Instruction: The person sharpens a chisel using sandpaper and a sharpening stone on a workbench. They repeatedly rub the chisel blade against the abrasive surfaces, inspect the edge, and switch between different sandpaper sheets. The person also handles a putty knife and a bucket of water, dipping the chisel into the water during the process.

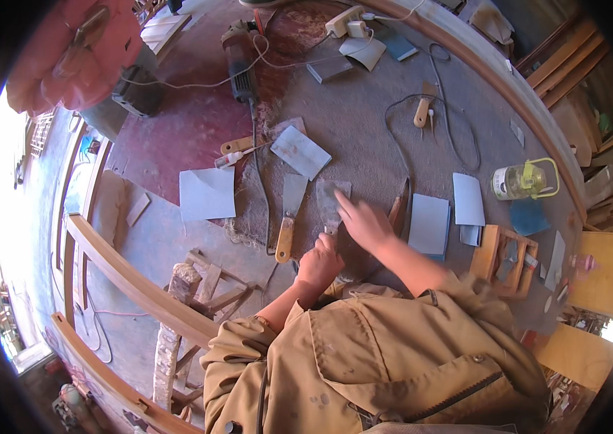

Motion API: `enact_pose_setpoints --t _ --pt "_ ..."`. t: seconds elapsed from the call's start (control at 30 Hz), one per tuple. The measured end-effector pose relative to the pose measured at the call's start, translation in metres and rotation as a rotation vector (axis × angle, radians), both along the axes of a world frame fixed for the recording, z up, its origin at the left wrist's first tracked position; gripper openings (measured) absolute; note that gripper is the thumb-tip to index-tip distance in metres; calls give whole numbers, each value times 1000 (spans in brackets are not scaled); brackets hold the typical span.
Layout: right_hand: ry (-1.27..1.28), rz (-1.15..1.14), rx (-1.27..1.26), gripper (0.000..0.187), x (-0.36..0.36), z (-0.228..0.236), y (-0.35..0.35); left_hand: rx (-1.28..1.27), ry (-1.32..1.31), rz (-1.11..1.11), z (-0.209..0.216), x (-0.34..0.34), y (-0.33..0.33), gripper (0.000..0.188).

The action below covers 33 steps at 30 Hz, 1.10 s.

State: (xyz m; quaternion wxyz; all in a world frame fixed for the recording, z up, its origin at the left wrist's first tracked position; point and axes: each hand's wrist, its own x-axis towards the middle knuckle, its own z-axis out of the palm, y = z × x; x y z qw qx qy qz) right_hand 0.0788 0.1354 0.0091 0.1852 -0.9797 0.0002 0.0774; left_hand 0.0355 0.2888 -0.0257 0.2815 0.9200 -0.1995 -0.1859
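Observation:
My left hand [319, 262] is closed round the handle of a putty knife, its blade [329, 201] pointing away from me. On that blade rests the outstretched index finger of my right hand [366, 223]; its other fingers are partly hidden. Just left lies a second putty knife [286, 235] with a wooden handle. Pale sandpaper sheets lie around: one square sheet [207, 194] to the left, a tilted sheet [301, 152] beyond the knives, and a stack [429, 226] right of my right hand. A dark cord runs beside the second knife.
An angle grinder [240, 65] and a white power strip [344, 22] lie on the far side. At right stand a clear bottle with a yellow-green handle [525, 180] and a small wooden rack [503, 262]. A curved wooden rail [140, 278] and trestle [223, 286] are at left.

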Motion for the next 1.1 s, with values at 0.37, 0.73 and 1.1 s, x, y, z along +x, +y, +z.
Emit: enact_pose_setpoints --t 0.37,0.73,1.1 --pt "-56 -182 0 38 -45 -3 -31 132 -257 -97 -8 -11 -5 38" --pt "-1 -273 -25 38 -53 3 -29 127 -162 -132 -5 -9 -5 41" --pt "46 -236 -16 40 -92 1 -15 130 -313 -193 -9 -8 -3 33"
